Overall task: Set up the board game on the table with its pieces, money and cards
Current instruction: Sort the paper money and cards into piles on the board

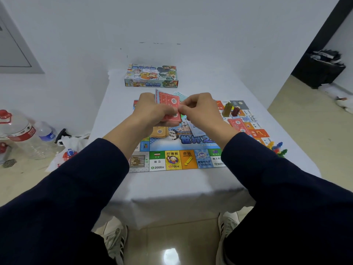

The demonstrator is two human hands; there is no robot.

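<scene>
Holding a stack of red notes (168,104) up over the board (172,159), the left hand (152,111) wraps the bundle so it stays squared, while the right hand (198,109) pinches the front note's edge, looks like to peel one off and deal the money out. Board's flat on the counter (172,184) with tan notes (159,131) and another red pile (237,124) already on it, tokens (231,109) at its far right corner, box (151,76) parked behind it out of the way.

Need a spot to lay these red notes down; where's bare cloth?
Bare cloth lies between the board and the near table edge, and left of the board. The board's middle and right side are crowded: tan notes, towers, coloured pieces.
</scene>
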